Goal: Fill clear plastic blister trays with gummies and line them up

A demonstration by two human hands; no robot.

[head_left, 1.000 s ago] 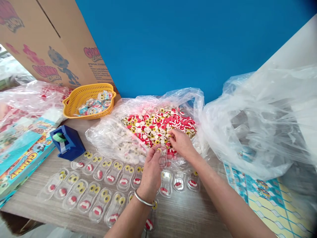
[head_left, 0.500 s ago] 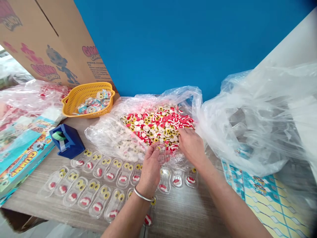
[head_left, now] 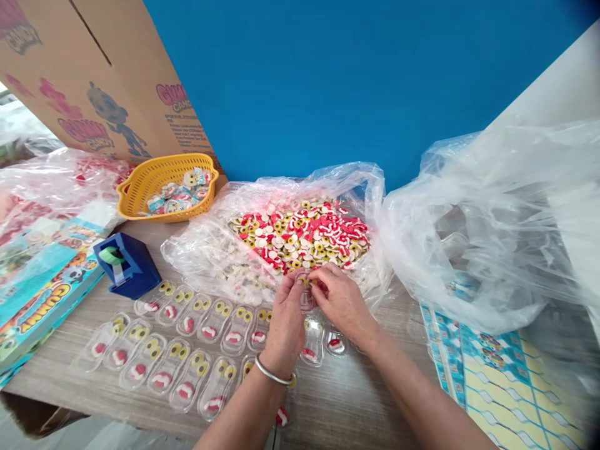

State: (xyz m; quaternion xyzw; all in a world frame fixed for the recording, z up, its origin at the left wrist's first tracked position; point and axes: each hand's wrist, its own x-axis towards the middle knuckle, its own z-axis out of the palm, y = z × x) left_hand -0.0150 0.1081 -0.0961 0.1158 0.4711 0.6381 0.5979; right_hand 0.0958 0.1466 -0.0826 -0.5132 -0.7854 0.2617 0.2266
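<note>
My left hand (head_left: 287,312) is closed around a clear plastic blister tray (head_left: 307,301) just in front of the candy pile. Yellow shows in the tray's upper part. My right hand (head_left: 340,301) meets it from the right, fingers pinched at the tray's top; whatever they hold is too small to make out. Behind both hands lies an opened clear bag (head_left: 206,240) heaped with gummy candies (head_left: 300,234), yellow eyes and red-and-white teeth. Rows of filled trays (head_left: 178,359), each with two yellow eyes and red-and-white teeth, cover the table nearer to me, partly hidden by my left forearm.
A yellow basket (head_left: 134,199) of wrapped pieces stands at back left, near a blue tape dispenser (head_left: 129,265) and a printed candy box (head_left: 51,300). A large carton (head_left: 126,56) rises behind. Right are a crumpled clear bag (head_left: 473,231) and printed sheets (head_left: 497,369).
My right hand has drawn back from the candy pile toward me and left, reaching the tray in my left hand. My left hand has stayed nearly in place.
</note>
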